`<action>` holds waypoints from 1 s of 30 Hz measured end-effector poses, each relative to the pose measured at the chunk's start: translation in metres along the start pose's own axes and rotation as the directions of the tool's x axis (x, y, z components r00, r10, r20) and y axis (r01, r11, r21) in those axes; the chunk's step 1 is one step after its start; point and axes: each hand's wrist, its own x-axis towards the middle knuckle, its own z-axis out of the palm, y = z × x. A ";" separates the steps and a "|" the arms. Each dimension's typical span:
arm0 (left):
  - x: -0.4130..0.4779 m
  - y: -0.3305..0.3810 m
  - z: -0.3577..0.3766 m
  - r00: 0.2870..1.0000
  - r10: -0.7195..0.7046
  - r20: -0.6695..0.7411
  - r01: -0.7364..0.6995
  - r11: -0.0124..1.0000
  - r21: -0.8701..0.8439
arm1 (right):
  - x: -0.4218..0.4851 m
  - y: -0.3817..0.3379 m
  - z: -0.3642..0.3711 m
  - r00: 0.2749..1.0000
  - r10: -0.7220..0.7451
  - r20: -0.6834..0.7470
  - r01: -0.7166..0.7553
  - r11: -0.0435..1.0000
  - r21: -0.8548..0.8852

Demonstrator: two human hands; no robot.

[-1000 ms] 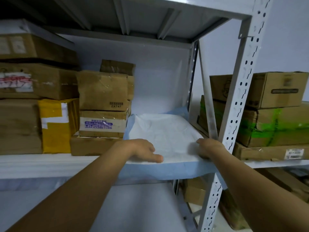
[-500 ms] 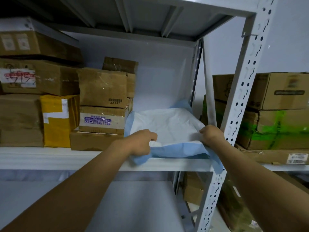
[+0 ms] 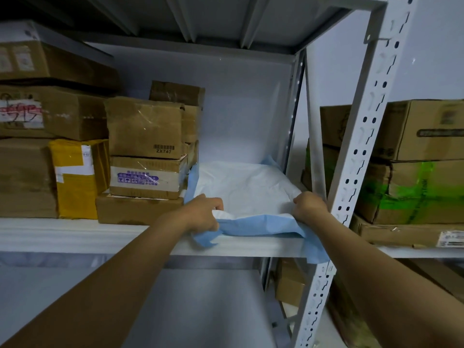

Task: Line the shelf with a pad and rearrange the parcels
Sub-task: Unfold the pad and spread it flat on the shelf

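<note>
Lying white-face-up, pad on shelf

The shelf is a white metal board. On its left part three things stand directly on the board, side by side: a big brown box at the far left, a yellow parcel just beside it, and a flat box that carries a stack of other boxes. On the right part lies the pad, white on top and blue at the borders. Its left border bends up against the stack. Its front border is lifted and crumpled, and a blue corner hangs over the front edge beside the front post. To the right, a second shelf carries a long box.
</note>
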 end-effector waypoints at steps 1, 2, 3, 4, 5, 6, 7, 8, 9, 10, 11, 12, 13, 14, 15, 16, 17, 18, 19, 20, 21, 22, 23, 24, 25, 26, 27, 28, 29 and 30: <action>0.001 0.000 -0.002 1.000 -0.002 0.020 0.002 1.000 0.016 | -0.001 0.000 0.000 0.999 -0.028 -0.016 0.028 1.000 -0.003; 0.001 0.000 -0.005 0.999 -0.008 0.051 0.007 1.000 0.025 | -0.002 0.000 -0.001 0.996 -0.068 -0.052 0.069 0.998 0.006; 0.001 0.000 -0.008 0.996 -0.018 0.093 0.016 1.000 0.016 | -0.007 0.000 -0.002 0.988 -0.118 -0.105 0.124 0.991 0.057; 0.000 0.001 -0.011 0.992 -0.031 0.126 0.031 1.000 -0.004 | -0.012 -0.001 -0.004 0.972 -0.183 -0.149 0.205 0.967 0.149; -0.002 0.001 -0.014 0.990 -0.043 0.137 0.047 0.999 -0.026 | -0.018 -0.001 -0.008 0.955 -0.255 -0.148 0.289 0.912 0.290; -0.003 0.002 -0.016 0.991 -0.055 0.123 0.060 0.997 -0.042 | -0.027 -0.001 -0.013 0.940 -0.325 -0.101 0.335 0.828 0.449; -0.003 0.001 -0.016 0.994 -0.057 0.089 0.061 0.997 -0.041 | -0.035 0.001 -0.017 0.925 -0.379 -0.005 0.314 0.758 0.571; -0.003 0.001 -0.015 0.997 -0.049 0.053 0.051 0.998 -0.028 | -0.041 0.003 -0.020 0.904 -0.421 0.076 0.296 0.743 0.600; -0.004 0.000 -0.014 0.999 -0.037 0.025 0.038 0.999 -0.022 | -0.042 0.008 -0.018 0.888 -0.444 0.123 0.323 0.791 0.520; -0.004 -0.001 -0.013 1.000 -0.028 0.005 0.028 0.999 -0.034 | -0.041 0.013 -0.016 0.883 -0.447 0.143 0.373 0.853 0.365; -0.005 -0.003 -0.012 1.000 -0.020 -0.004 0.020 0.998 -0.059 | -0.039 0.018 -0.012 0.882 -0.445 0.156 0.409 0.887 0.214; -0.006 -0.005 -0.012 1.000 -0.015 -0.008 0.014 0.996 -0.089 | -0.038 0.021 -0.007 0.879 -0.449 0.161 0.432 0.892 0.130; -0.007 -0.008 -0.013 1.000 -0.010 -0.009 0.009 0.993 -0.116 | -0.036 0.024 -0.002 0.877 -0.458 0.148 0.443 0.888 0.119; -0.007 -0.010 -0.014 1.000 -0.008 -0.007 0.007 0.991 -0.133 | -0.036 0.025 0.002 0.876 -0.468 0.118 0.451 0.881 0.144; -0.008 -0.013 -0.015 1.000 -0.006 0.000 0.006 0.989 -0.144 | -0.038 0.024 0.006 0.878 -0.474 0.070 0.462 0.875 0.144; -0.007 -0.015 -0.015 1.000 -0.008 0.006 0.008 0.988 -0.152 | -0.041 0.024 0.010 0.883 -0.469 0.007 0.467 0.880 0.082; -0.007 -0.017 -0.015 1.000 -0.012 0.005 0.013 0.988 -0.154 | -0.044 0.024 0.016 0.885 -0.461 -0.074 0.461 0.887 -0.005; -0.006 -0.018 -0.015 1.000 -0.021 0.003 0.021 0.989 -0.147 | -0.046 0.024 0.023 0.880 -0.449 -0.157 0.444 0.894 -0.069; -0.007 -0.020 -0.014 1.000 -0.031 0.001 0.031 0.991 -0.131 | -0.047 0.024 0.028 0.872 -0.439 -0.218 0.428 0.898 -0.098; -0.008 -0.021 -0.012 0.999 -0.044 -0.004 0.044 0.993 -0.110 | -0.048 0.023 0.031 0.870 -0.427 -0.246 0.416 0.904 -0.101; -0.010 -0.023 -0.011 0.998 -0.062 -0.016 0.060 0.993 -0.100 | -0.050 0.022 0.030 0.875 -0.419 -0.242 0.406 0.908 -0.105; -0.013 -0.024 -0.008 0.996 -0.078 -0.035 0.074 0.992 -0.105 | -0.051 0.020 0.027 0.886 -0.414 -0.208 0.396 0.910 -0.122; -0.015 -0.025 -0.007 0.995 -0.090 -0.053 0.083 0.989 -0.121 | -0.053 0.018 0.023 0.899 -0.411 -0.153 0.388 0.908 -0.159; -0.017 -0.026 -0.006 0.993 -0.099 -0.063 0.089 0.986 -0.139 | -0.055 0.015 0.018 0.906 -0.412 -0.098 0.389 0.901 -0.193; -0.019 -0.027 -0.007 0.993 -0.108 -0.052 0.099 0.984 -0.147 | -0.057 0.010 0.012 0.905 -0.420 -0.067 0.400 0.895 -0.196; -0.020 -0.028 -0.009 0.993 -0.117 -0.023 0.112 0.983 -0.147 | -0.060 0.004 0.006 0.898 -0.435 -0.068 0.422 0.894 -0.149; -0.023 -0.029 -0.013 0.992 -0.128 0.022 0.129 0.981 -0.142 | -0.062 -0.004 0.000 0.884 -0.455 -0.104 0.452 0.890 -0.052; -0.027 -0.029 -0.017 0.989 -0.133 0.066 0.141 0.980 -0.139 | -0.064 -0.013 -0.006 0.869 -0.469 -0.157 0.484 0.872 0.077; -0.031 -0.029 -0.023 0.987 -0.138 0.085 0.150 0.978 -0.148 | -0.064 -0.024 -0.013 0.853 -0.476 -0.212 0.515 0.833 0.204; -0.037 -0.029 -0.030 0.988 -0.142 0.063 0.151 0.973 -0.177 | -0.065 -0.036 -0.019 0.841 -0.478 -0.254 0.539 0.784 0.308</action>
